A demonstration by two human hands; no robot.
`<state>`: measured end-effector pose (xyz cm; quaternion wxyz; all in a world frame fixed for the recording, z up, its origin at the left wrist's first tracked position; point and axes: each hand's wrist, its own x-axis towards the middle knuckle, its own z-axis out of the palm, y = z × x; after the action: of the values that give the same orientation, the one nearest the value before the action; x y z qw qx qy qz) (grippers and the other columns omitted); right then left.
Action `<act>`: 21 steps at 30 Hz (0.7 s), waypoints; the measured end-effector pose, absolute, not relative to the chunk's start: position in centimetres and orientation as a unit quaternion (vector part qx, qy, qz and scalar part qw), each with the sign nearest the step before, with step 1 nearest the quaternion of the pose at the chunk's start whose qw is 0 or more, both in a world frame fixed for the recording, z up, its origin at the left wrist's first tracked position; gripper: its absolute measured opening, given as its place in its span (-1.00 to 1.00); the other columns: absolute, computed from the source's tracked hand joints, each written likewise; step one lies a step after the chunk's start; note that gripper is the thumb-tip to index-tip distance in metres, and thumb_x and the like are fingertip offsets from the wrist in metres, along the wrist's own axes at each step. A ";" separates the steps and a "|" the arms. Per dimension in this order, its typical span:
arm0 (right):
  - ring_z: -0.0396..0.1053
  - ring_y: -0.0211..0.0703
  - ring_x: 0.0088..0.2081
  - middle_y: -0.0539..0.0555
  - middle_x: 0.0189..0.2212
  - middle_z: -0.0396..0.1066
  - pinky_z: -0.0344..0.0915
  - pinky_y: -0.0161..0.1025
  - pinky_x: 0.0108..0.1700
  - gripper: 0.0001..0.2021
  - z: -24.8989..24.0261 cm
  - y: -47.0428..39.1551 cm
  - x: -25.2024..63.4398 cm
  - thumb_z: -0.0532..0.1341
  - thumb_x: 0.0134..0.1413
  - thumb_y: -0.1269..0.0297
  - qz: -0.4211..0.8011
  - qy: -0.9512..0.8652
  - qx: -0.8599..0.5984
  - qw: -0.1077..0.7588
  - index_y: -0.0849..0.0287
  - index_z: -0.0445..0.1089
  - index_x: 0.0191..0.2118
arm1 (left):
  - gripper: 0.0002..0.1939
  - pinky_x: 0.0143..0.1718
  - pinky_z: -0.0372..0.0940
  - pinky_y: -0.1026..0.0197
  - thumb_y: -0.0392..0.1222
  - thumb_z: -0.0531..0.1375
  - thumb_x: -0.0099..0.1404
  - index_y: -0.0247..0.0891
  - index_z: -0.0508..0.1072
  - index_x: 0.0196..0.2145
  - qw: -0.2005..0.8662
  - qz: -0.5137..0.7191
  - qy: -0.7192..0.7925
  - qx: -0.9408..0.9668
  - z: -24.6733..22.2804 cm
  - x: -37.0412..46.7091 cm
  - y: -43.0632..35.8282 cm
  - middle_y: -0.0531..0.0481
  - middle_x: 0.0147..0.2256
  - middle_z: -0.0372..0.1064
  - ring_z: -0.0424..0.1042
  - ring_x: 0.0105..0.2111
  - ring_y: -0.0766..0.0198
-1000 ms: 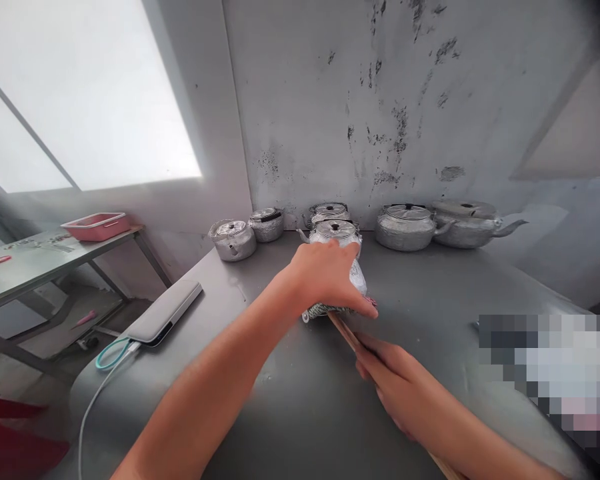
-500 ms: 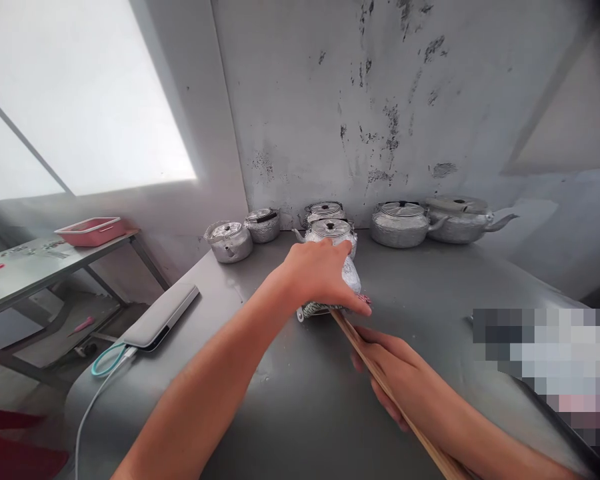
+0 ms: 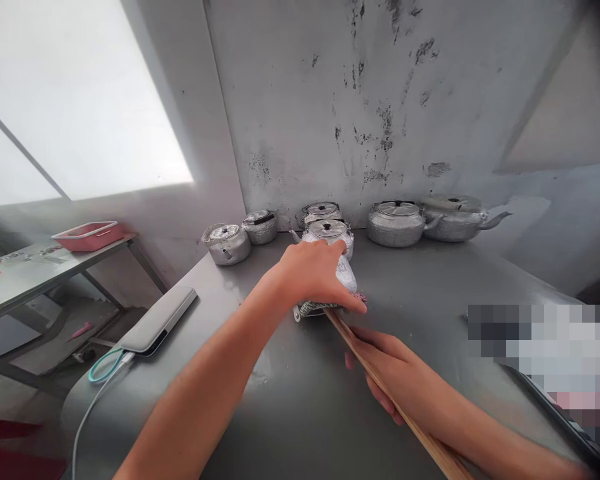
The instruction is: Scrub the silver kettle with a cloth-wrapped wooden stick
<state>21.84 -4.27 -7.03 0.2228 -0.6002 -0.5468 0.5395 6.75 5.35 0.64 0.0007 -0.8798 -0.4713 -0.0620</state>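
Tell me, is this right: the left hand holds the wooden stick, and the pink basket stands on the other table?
Wrong hand: the head view shows the right hand holding the wooden stick. The pink basket is on the other table.

My left hand [image 3: 317,273] arches palm-down farther out, thumb stretched right; my right hand [image 3: 390,367] curls closed, nearer.

On the table [image 3: 290,413], kettles [image 3: 397,230] stand behind the left hand [image 3: 317,272], a device [image 3: 157,320] to its left.
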 end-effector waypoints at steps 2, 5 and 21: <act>0.09 -0.31 -0.64 -0.14 -0.75 0.10 0.08 -0.41 -0.62 -0.62 -7.1 -4.3 21.8 -0.06 0.34 0.00 0.536 -0.550 -0.599 0.226 0.15 0.33 -0.29 | -0.06 -0.32 0.29 0.10 0.49 0.23 -0.09 -0.14 0.31 0.12 0.001 -0.064 -0.470 -0.880 0.6 6.7 5.4 -0.08 -0.13 0.46 0.44 -0.23 0.01; 0.09 -0.31 -0.63 -0.14 -0.74 0.10 0.10 -0.41 -0.60 -0.62 -7.2 -4.3 21.8 -0.08 0.35 0.02 0.528 -0.561 -0.588 0.246 0.15 0.34 -0.26 | -0.06 -0.33 0.28 0.10 0.50 0.23 -0.10 -0.14 0.31 0.11 0.000 -0.065 -0.472 -0.879 0.6 6.6 5.4 -0.08 -0.13 0.46 0.43 -0.22 0.00; 0.15 -0.29 -0.60 -0.12 -0.71 0.15 0.14 -0.40 -0.59 -0.61 -7.0 -3.7 22.0 -0.02 0.32 0.01 0.541 -0.531 -0.605 0.244 0.19 0.40 -0.18 | -0.08 -0.01 0.27 0.00 0.44 0.20 0.00 -0.12 0.28 0.21 -0.021 -0.060 -0.473 -0.879 1.0 6.1 5.2 -0.10 0.11 0.34 0.31 0.08 -0.09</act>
<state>22.04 -3.67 -7.02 0.2442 -0.6047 -0.5313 0.5408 6.06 5.19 0.98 -0.0210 -0.8785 -0.4734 -0.0603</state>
